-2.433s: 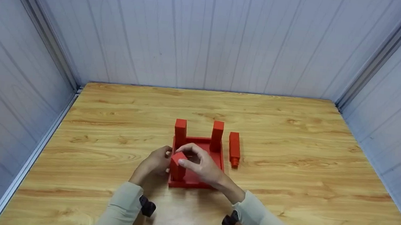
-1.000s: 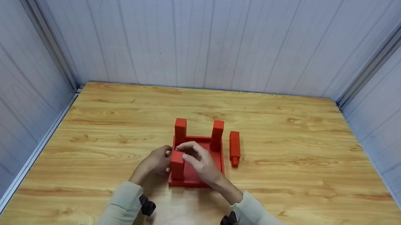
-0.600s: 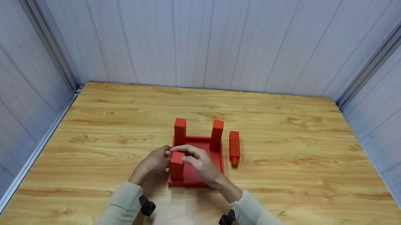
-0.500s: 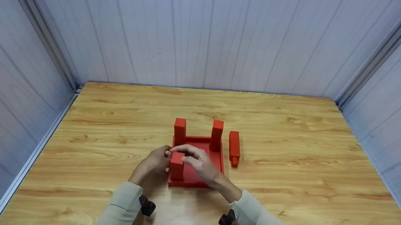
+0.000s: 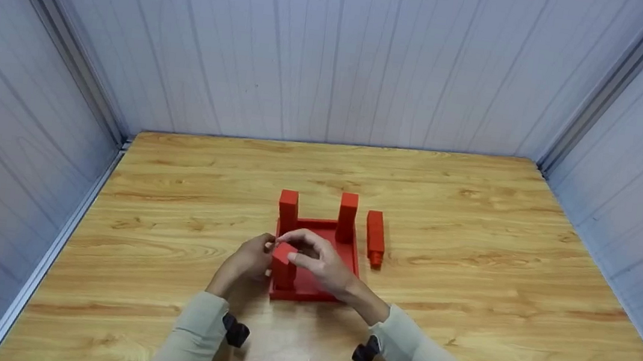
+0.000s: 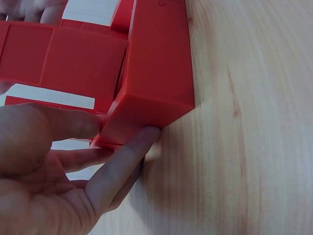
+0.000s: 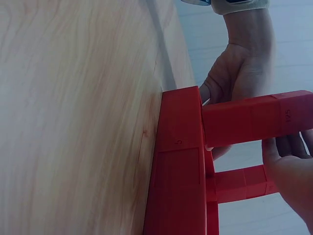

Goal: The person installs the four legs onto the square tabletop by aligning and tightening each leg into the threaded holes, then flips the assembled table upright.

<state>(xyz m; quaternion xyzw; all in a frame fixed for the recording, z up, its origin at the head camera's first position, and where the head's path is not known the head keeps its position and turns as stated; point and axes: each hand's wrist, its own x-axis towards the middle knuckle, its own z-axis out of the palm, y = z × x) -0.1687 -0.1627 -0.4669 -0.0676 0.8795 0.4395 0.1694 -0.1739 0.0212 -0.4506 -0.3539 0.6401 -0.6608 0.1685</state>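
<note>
In the head view, a red square base [image 5: 308, 297] with a raised rim lies on the table, and 3 square red legs stand up from it. My right hand [image 5: 328, 270] pinches the top of the near left leg [image 5: 285, 273] between thumb and fingers. That leg [image 7: 249, 117] is turned slightly out of line with the rim. At the base's left side, my left hand [image 5: 254, 256] grips the rim. In the left wrist view its thumb is over the edge, and its fingers [image 6: 122, 169] press the outer wall of the base [image 6: 159, 63].
The back left leg [image 5: 288, 208] and back right leg [image 5: 347, 217] stand upright. A loose red leg [image 5: 375, 235], with a narrower round stub [image 5: 376, 259] at its near end, lies right of the base. Pale panel walls [image 5: 336, 55] enclose the wooden table [image 5: 471, 252].
The near left leg was angled, then lined up with the base, and now has turned askew again under my right fingers. The right hand shifted slightly; my left hand and the base stayed put.
</note>
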